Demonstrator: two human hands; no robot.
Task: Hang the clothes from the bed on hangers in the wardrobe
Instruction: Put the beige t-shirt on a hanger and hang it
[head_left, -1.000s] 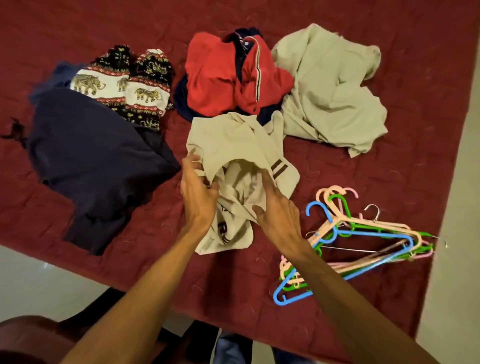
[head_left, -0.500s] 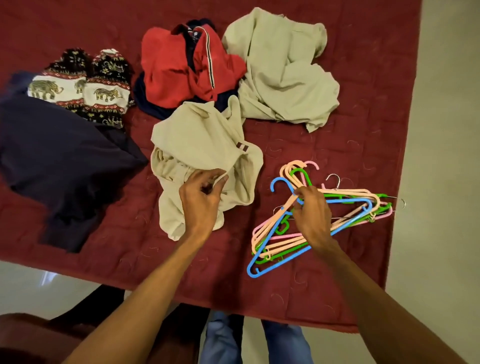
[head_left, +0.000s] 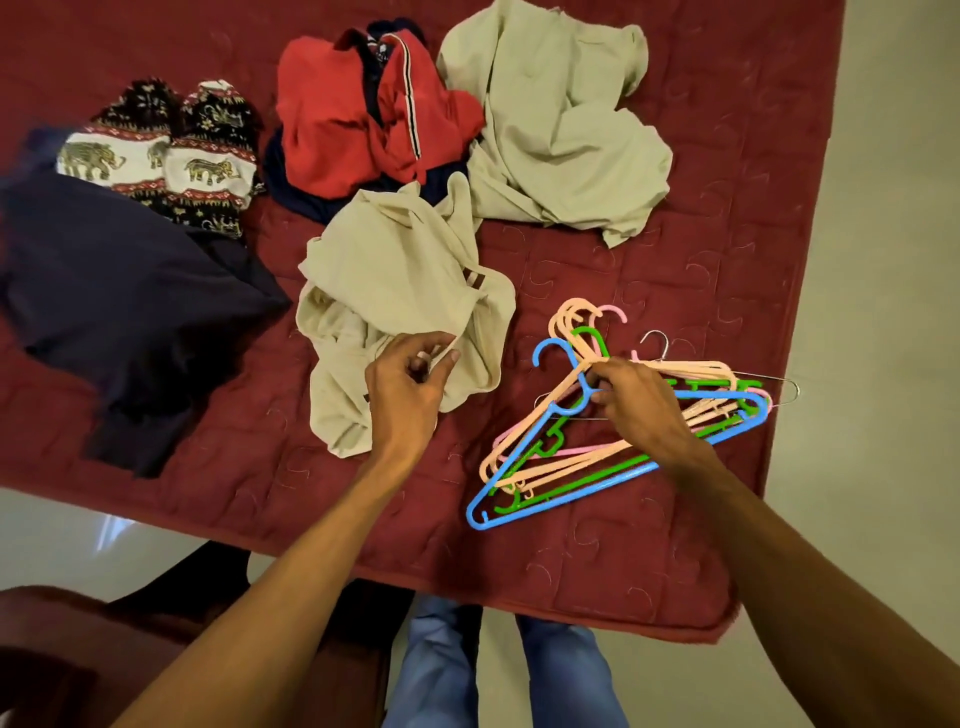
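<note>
Far left of the cream shirt, a navy garment lies spread on the bed, its left edge cut off by the frame. An elephant-print garment is bunched at its far side. Beyond the cream shirt and touching it is a red garment over something dark blue that is mostly hidden. The cream shirt itself lies crumpled at the middle of the bed. At its near edge the left hand has its fingers curled, with thumb and fingertips pinching a fold of the cloth. What the palm covers cannot be made out. Beyond and to the right of the cream shirt, a pale grey-green garment lies in a heap, its top cut off. Just right of the cream shirt sits a tangle of hangers in peach, green, pink, blue and wire. The right hand rests on it, fingers bent down and closed at the necks beside the hook of the blue hanger. Which hanger they grip cannot be told.
</note>
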